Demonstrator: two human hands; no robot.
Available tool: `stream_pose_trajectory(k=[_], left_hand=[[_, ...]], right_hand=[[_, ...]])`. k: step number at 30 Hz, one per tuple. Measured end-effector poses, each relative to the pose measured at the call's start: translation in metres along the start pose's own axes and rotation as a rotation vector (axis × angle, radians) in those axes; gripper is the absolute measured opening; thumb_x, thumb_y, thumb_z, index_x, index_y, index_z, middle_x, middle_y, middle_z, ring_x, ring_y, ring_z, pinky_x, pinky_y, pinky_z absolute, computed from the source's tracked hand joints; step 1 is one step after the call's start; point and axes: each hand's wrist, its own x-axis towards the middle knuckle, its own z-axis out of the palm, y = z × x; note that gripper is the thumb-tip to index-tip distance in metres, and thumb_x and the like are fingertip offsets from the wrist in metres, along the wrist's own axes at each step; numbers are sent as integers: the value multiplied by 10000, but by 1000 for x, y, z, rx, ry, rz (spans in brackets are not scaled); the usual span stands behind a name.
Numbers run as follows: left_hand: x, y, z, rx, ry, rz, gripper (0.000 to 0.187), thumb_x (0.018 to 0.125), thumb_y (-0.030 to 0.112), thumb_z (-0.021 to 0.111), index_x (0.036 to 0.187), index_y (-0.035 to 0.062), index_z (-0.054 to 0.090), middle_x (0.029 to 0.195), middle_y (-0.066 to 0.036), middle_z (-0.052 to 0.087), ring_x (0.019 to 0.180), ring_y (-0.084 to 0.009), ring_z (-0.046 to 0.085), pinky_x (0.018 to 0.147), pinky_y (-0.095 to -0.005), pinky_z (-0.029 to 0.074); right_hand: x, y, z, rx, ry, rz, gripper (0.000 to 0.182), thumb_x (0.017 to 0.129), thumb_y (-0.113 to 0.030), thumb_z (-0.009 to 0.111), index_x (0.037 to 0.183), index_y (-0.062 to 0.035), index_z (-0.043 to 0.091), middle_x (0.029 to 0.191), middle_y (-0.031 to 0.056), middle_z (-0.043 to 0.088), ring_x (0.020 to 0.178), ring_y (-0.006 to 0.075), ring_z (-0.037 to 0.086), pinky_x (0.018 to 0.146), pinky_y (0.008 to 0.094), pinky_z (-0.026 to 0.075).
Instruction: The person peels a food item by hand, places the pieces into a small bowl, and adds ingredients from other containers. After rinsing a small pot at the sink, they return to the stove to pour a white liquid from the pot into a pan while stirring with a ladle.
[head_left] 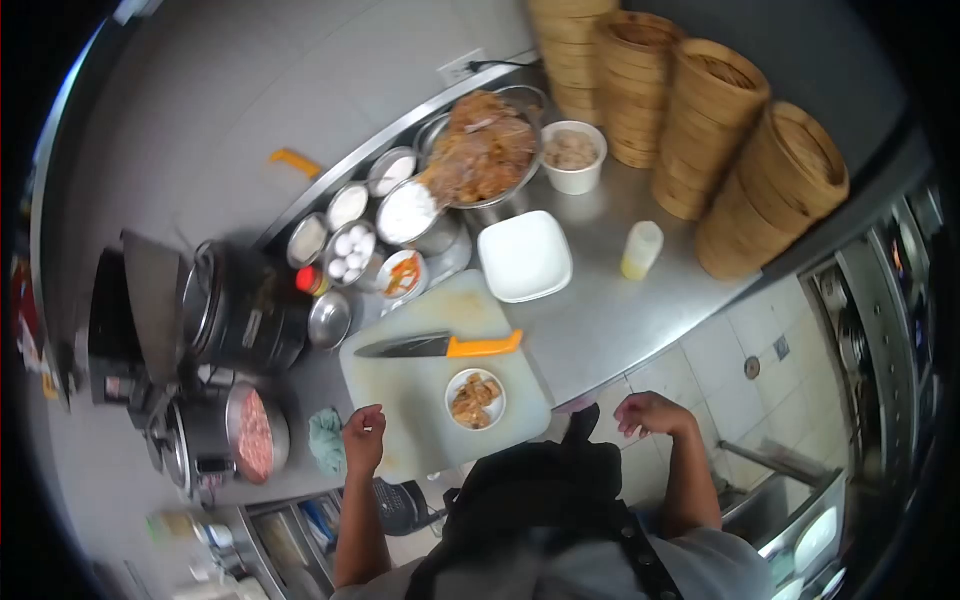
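Note:
My left hand [363, 440] hovers by the left edge of the white cutting board [415, 410], its fingers curled in with nothing seen in them. A crumpled green cloth [326, 441] lies just left of it. Off the counter's front edge, my right hand [646, 413] hangs in the air with loosely bent fingers, a little apart and holding nothing. On the board sit a small white bowl [476, 399] of brown chopped food pieces and, behind it, a knife [445, 345] with an orange handle, blade pointing left. An empty white square dish [525, 256] stands behind the board.
Stacked bamboo steamers [708, 125] line the back right. A large bowl of cooked meat [490, 145], a white tub [574, 158], a bowl of eggs [351, 252] and a squeeze bottle [642, 250] stand behind. Leftward are a black cooker [255, 312] and a bowl of minced meat [257, 436].

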Motion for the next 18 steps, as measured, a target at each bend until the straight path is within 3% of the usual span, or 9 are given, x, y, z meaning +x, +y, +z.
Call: stream_pose_trajectory(k=[1,3,5,7,8,9,11,18], left_hand=[[-8,-16,-6,-42,15,-104,200,851,117,628,1011,3,664,825,-70,668,763,-120,611,672,-267,490],[-12,-25,-6,-79,74,-134,215,842,106,632,1027,-1,656,814,-55,664,732,-114,604,647,-257,485],[2,-14,6,-312,87,-190,224,838,99,627,1035,-7,643,810,-51,656,701,-104,597,610,-239,477],[33,14,15,-387,39,-124,222,834,85,617,1030,-19,631,809,-60,650,679,-103,599,564,-225,470],[54,19,25,-482,47,-134,236,831,78,610,1043,-24,619,810,-64,647,678,-104,602,547,-225,469],[76,21,35,-574,51,-140,250,828,72,603,1056,-30,608,812,-68,644,678,-105,605,531,-225,469],[110,37,46,-779,73,-211,316,813,60,595,1111,-43,573,818,-61,635,671,-107,605,522,-219,464],[150,31,52,-768,-45,-255,308,809,89,596,1091,-32,570,813,-46,619,668,-108,598,512,-223,447]], right_hand=[[-18,-39,15,26,-31,-96,211,860,-226,651,946,-33,646,802,39,667,717,128,648,607,283,518],[-14,-112,46,-279,11,-459,211,882,-252,613,927,-46,623,776,52,648,710,188,625,649,283,482],[15,-186,79,-444,31,-646,200,855,-236,626,915,-46,613,756,94,637,696,223,620,642,328,478],[62,-254,114,-716,110,-809,161,861,-202,567,834,-46,592,761,142,632,707,310,612,636,398,474],[105,-272,129,-604,99,-923,217,888,-252,551,821,-52,599,723,120,618,663,262,608,604,378,463],[151,-293,142,-787,273,-1014,201,869,-235,555,826,-47,611,767,158,633,723,315,632,627,432,474],[214,-336,165,-1059,383,-827,256,834,-295,578,856,-57,672,885,160,683,842,309,671,725,419,527],[308,-378,197,-1365,456,-565,357,767,-390,649,883,-58,705,1007,163,684,938,304,669,798,417,539]])
